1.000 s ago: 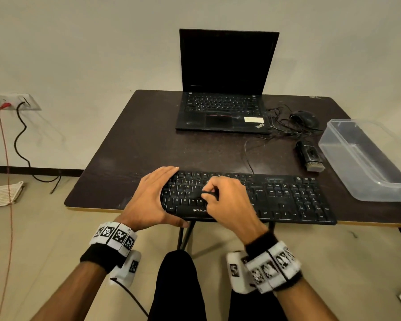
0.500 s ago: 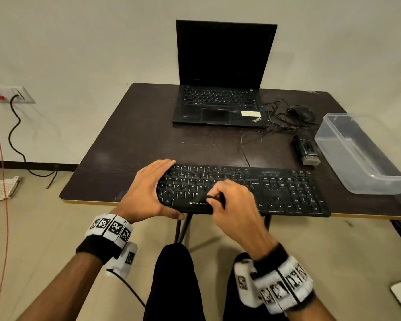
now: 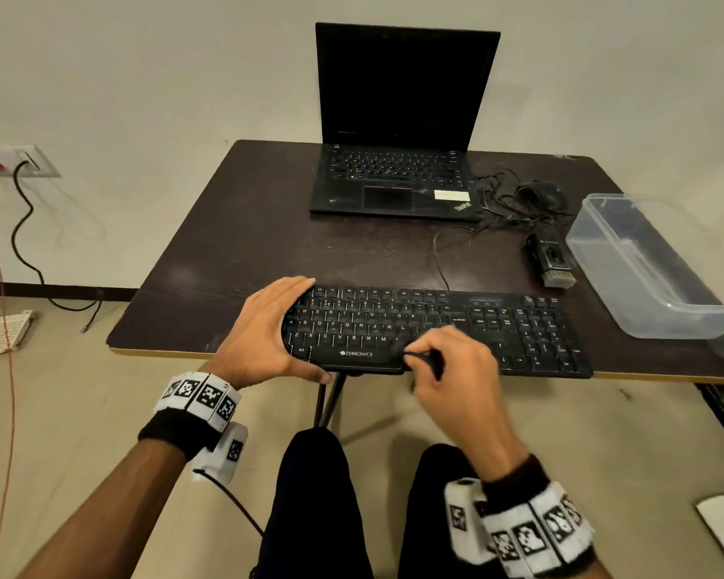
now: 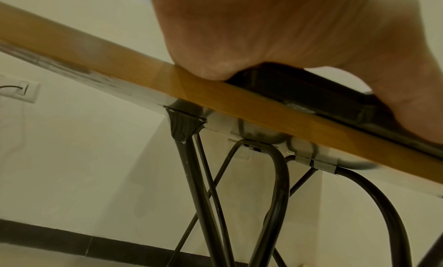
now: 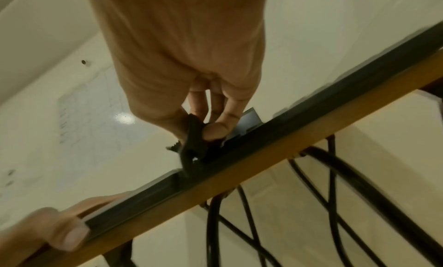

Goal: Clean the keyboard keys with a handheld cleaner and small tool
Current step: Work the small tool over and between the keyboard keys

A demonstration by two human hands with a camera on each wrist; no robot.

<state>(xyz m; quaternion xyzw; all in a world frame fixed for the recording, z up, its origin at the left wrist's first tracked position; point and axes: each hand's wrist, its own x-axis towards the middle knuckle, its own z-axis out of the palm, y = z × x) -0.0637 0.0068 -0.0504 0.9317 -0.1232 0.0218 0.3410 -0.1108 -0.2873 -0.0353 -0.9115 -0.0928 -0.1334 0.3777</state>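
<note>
A flat black plastic keyboard [image 3: 435, 328] lies along the near edge of a dark brown wooden bench [image 3: 247, 252] with a pale yellow rim. All places here are told from the keyboard.

The left hand [image 3: 264, 332] wraps the keyboard's left end. Its fingers lie over the top corner and its thumb hooks under the near edge, so it grips the keyboard. The right hand [image 3: 456, 365] is over the near middle of the keyboard. Its fingers [image 5: 215, 131] are curled together and pinch a small black plastic tool [image 5: 191, 138] with a toothed edge. The tool's tip touches the keyboard's near edge.

Behind the keyboard stands an open black laptop [image 3: 398, 131] with a dark screen. Behind it to the right lies a black mouse [image 3: 540, 194] in a tangle of thin black cord. Closer, just behind the right end, lies a small black handheld cleaner [image 3: 550, 261] with a clear end. To the right sits a clear plastic tub [image 3: 644, 265].

Under the keyboard, thin black metal legs [image 4: 199, 186] hold the bench up. The floor [image 3: 80, 390] is pale tile. The wall [image 3: 143, 77] behind is plain cream. Far to the left, a white wall socket [image 3: 13, 160] has a black cord and a red cord hanging from it.
</note>
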